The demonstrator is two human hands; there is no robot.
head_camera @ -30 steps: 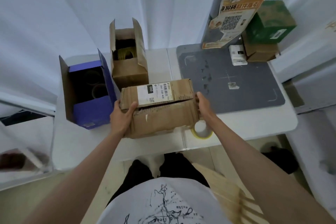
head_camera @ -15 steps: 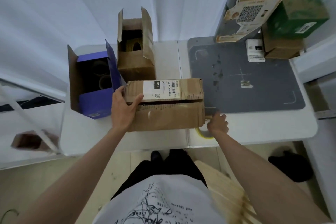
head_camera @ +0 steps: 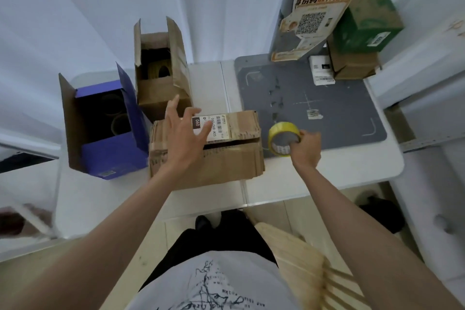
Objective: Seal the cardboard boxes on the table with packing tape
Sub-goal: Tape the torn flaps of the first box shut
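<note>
A brown cardboard box (head_camera: pixel 226 158) with a white shipping label lies near the front of the white table (head_camera: pixel 327 173), its top flaps folded down with a gap showing. My left hand (head_camera: pixel 185 131) hovers over its top left with fingers spread, holding nothing. My right hand (head_camera: pixel 305 147) holds a yellow roll of packing tape (head_camera: pixel 283 138) up just right of the box. Behind stand an open tall brown box (head_camera: pixel 161 75) and an open purple box (head_camera: pixel 105 128), both with flaps up.
A grey mat (head_camera: pixel 327 108) covers the table's right half. At its back stand a grey post with a QR poster (head_camera: pixel 312 22), a small white box (head_camera: pixel 322 73), and a green box (head_camera: pixel 367 22) stacked on a brown one. A wooden stool (head_camera: pixel 302 259) is by my legs.
My right hand picked the tape roll up from the table's front edge and lifted it beside the box. My left hand let go of the box's left end and now hovers open above it.
</note>
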